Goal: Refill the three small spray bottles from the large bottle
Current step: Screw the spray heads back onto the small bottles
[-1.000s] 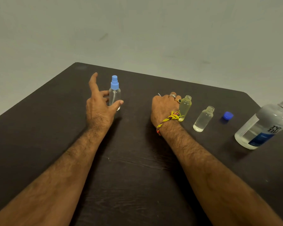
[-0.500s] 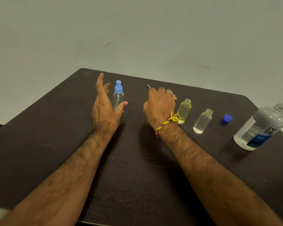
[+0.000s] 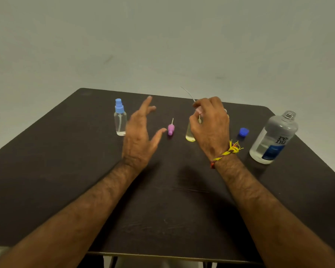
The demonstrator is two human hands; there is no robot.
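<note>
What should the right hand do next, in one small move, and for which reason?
Probably lower the spray top into the yellow bottle below it: the right hand pinches it above that bottle, with its thin tube pointing up and away, so it may need turning first.

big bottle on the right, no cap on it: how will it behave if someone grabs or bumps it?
The large bottle is uncapped, so a bump or a tilt would likely spill it. Liquid fills only its lower part, so it is probably light and may slosh. It looks like smooth clear plastic, so probably slick if wet, not fragile.
</note>
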